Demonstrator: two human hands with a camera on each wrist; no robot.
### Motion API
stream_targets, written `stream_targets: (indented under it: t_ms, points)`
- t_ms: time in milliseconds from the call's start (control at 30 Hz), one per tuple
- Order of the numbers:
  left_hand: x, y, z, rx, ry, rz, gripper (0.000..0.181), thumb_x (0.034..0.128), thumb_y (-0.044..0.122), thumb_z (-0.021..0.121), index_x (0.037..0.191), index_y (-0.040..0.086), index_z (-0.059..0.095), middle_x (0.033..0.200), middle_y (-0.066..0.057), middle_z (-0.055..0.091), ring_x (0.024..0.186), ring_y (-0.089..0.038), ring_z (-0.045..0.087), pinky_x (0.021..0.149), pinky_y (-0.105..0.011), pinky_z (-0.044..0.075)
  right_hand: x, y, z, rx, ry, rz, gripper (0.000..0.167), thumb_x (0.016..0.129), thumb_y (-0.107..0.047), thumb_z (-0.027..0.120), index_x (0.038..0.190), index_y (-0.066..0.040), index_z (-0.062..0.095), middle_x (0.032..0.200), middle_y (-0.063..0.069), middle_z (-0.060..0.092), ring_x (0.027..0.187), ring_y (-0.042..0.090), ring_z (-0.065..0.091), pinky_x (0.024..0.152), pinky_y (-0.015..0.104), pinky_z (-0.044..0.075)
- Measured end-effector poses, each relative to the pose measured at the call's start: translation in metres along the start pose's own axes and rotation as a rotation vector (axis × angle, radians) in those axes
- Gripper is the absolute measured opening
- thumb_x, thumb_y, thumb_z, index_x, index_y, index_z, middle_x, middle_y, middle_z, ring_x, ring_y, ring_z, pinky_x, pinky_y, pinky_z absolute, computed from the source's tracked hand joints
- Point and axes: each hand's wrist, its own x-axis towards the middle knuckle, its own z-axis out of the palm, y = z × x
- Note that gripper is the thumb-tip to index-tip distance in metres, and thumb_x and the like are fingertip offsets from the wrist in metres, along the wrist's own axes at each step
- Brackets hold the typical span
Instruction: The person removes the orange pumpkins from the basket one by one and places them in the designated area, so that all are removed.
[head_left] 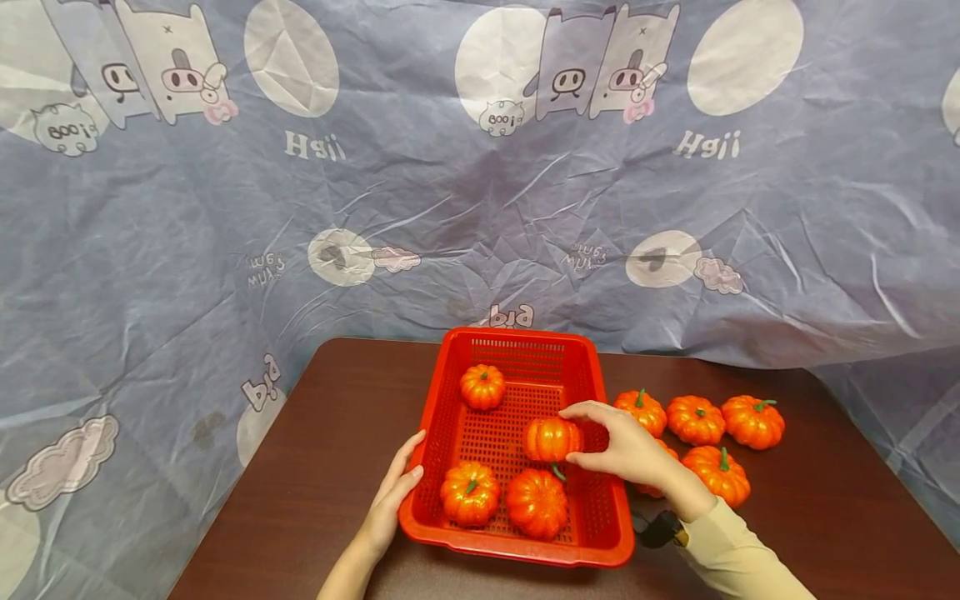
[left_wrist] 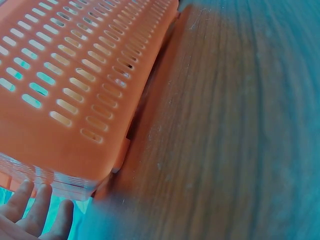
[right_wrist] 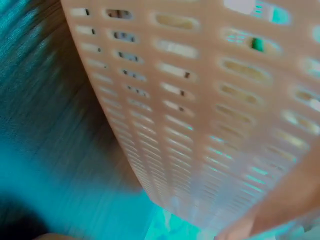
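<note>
A red slotted basket [head_left: 517, 547] stands on the table with several orange pumpkins in it. The right hand [head_left: 611, 442] reaches over the basket's right wall, thumb and fingers round a pumpkin [head_left: 550, 439] inside. Below that one lies another pumpkin [head_left: 537, 503], with a pumpkin [head_left: 470, 493] to its left and one [head_left: 483, 387] near the back. The left hand [head_left: 386, 500] rests its fingers against the basket's left wall. In the left wrist view, fingertips of the left hand [left_wrist: 37, 212] are beside the basket wall [left_wrist: 60, 145]. The right wrist view shows mainly slotted basket wall [right_wrist: 165, 115], blurred.
Several more pumpkins [head_left: 696, 419] lie on the brown table [head_left: 322, 450] right of the basket, partly behind the right arm. A dark object [head_left: 660, 530] is by the right sleeve. A grey-blue printed cloth [head_left: 465, 200] hangs behind the table.
</note>
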Motion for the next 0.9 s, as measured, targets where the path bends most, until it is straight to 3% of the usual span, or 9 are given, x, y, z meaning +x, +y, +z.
stream_targets:
  t_ms: [133, 267, 500, 667, 900]
  points:
    - [0.000, 0.000, -0.001, 0.015, 0.006, 0.001, 0.049, 0.0994, 0.018, 0.036, 0.147, 0.018, 0.027, 0.150, -0.012, 0.023, 0.132, -0.027, 0.029, 0.101, -0.021, 0.030, -0.005, -0.002, -0.008, 0.121, 0.099, 0.007, 0.050, 0.072, -0.016, 0.082, 0.117, -0.013, 0.061, 0.115, 0.002, 0.061, 0.102, 0.014, 0.059, 0.086, 0.030, 0.047]
    - [0.000, 0.000, -0.001, 0.011, 0.001, 0.002, 0.049, 0.0995, 0.019, 0.036, 0.147, 0.018, 0.026, 0.150, -0.012, 0.023, 0.132, -0.026, 0.029, 0.101, -0.021, 0.030, -0.010, -0.006, -0.019, 0.213, 0.193, 0.029, 0.049, 0.072, -0.001, 0.079, 0.117, -0.005, 0.058, 0.112, 0.009, 0.062, 0.100, 0.011, 0.059, 0.085, 0.021, 0.046]
    - [0.000, -0.001, 0.000, 0.032, 0.010, 0.004, 0.049, 0.0994, 0.019, 0.036, 0.147, 0.019, 0.027, 0.151, -0.011, 0.023, 0.132, -0.021, 0.030, 0.101, -0.020, 0.029, -0.028, -0.002, -0.039, 0.422, 0.307, -0.006, 0.049, 0.074, 0.015, 0.070, 0.119, 0.006, 0.052, 0.114, 0.002, 0.061, 0.102, 0.011, 0.059, 0.084, 0.021, 0.048]
    - [0.000, -0.001, 0.000, 0.036, 0.017, 0.006, 0.049, 0.0992, 0.019, 0.037, 0.147, 0.019, 0.027, 0.151, -0.010, 0.023, 0.132, -0.018, 0.030, 0.101, -0.019, 0.028, -0.046, 0.004, -0.051, 0.458, 0.393, -0.014, 0.049, 0.075, 0.021, 0.063, 0.120, 0.011, 0.047, 0.116, -0.002, 0.059, 0.107, 0.009, 0.055, 0.083, 0.017, 0.046]
    - [0.001, -0.002, 0.000, 0.029, 0.001, 0.017, 0.048, 0.0998, 0.018, 0.035, 0.147, 0.019, 0.027, 0.151, -0.011, 0.023, 0.133, -0.021, 0.029, 0.101, -0.020, 0.028, -0.075, 0.015, -0.065, 0.434, 0.524, 0.081, 0.046, 0.079, 0.022, 0.058, 0.123, 0.010, 0.048, 0.115, -0.007, 0.060, 0.103, 0.005, 0.055, 0.079, 0.012, 0.046]
